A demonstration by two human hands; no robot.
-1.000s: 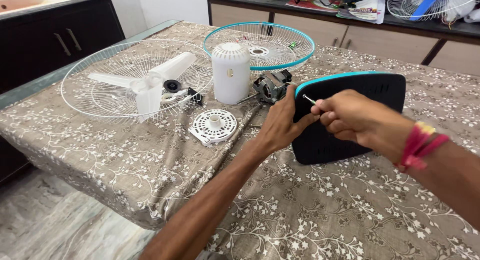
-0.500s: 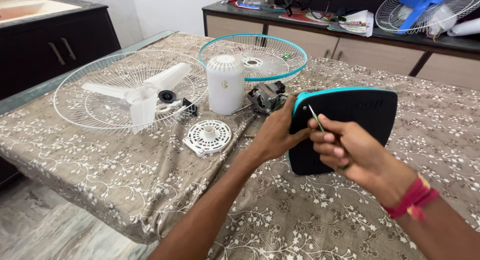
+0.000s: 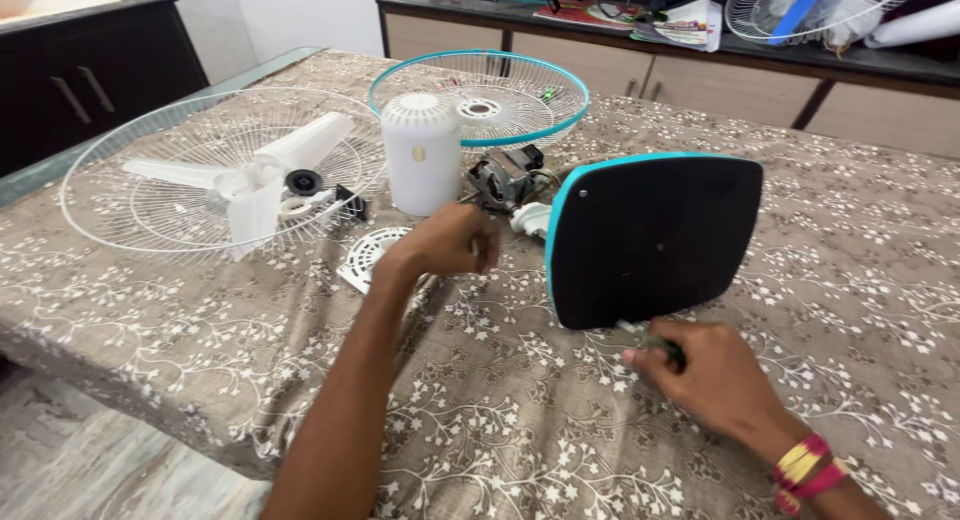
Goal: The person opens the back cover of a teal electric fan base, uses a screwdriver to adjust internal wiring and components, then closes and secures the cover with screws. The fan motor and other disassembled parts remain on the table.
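Observation:
A black fan base (image 3: 650,240) with a teal rim stands tilted on the table, its flat underside facing me. My right hand (image 3: 705,375) rests just below its lower edge, shut on a thin screwdriver (image 3: 640,335) whose tip touches the base's bottom edge. My left hand (image 3: 450,242) lies to the left of the base with fingers curled. It sits just in front of the bare fan motor (image 3: 500,175) and nothing shows inside it.
A white motor cover (image 3: 420,150) stands upright before a teal-rimmed grille (image 3: 480,95). A white grille (image 3: 120,195) holding the white fan blade (image 3: 250,175) lies left; a round vented plate (image 3: 365,255) sits beside my left wrist. The floral tablecloth (image 3: 850,280) covers the table.
My left hand left the base's edge and moved left toward the motor. My right hand dropped with the screwdriver from the base's upper left to its bottom edge.

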